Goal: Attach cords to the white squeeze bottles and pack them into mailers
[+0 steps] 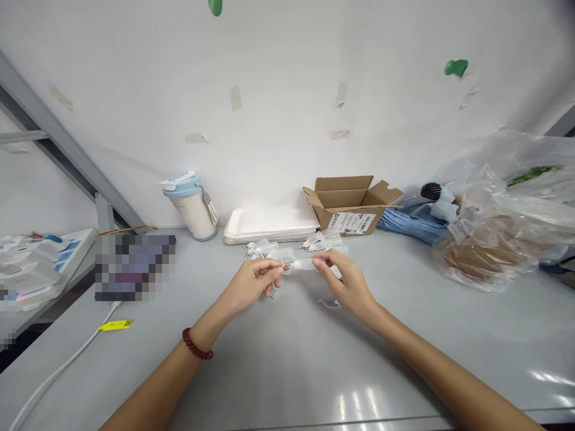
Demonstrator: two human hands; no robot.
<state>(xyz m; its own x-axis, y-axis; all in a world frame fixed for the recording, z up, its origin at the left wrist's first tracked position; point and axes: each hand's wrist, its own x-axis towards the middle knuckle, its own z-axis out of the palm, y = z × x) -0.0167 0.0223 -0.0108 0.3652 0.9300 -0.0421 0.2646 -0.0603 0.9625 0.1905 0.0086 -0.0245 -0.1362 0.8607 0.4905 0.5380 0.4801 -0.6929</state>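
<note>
Left hand (pixel 260 278): narrow pinch, thumb and index finger closed at the left end of a small translucent piece (pixel 303 264); other fingers loosely curled. Whether they grip the piece itself or a thin cord at its end cannot be told. Right hand (pixel 344 278): also a narrow pinch, thumb and index finger on the piece's right end. The piece spans the gap between both hands, above the grey table (pixel 287 371).

Just behind the hands: two clusters of similar pieces with cords, left cluster (pixel 263 247) and right cluster (pixel 322 240). A loose cord (pixel 329 304) shows below the right hand.

Containers: stacked white trays (pixel 274 221) near the wall — top one shallow, with its bare white surface visible. Beside them, a cardboard box (pixel 323 220), flaps raised, inner walls visible, floor hidden. Tumbler (pixel 193 206) lidded; contents not visible. Clear plastic bag (pixel 516 209) at right — a brown item (pixel 471 257) shows through it.
</note>
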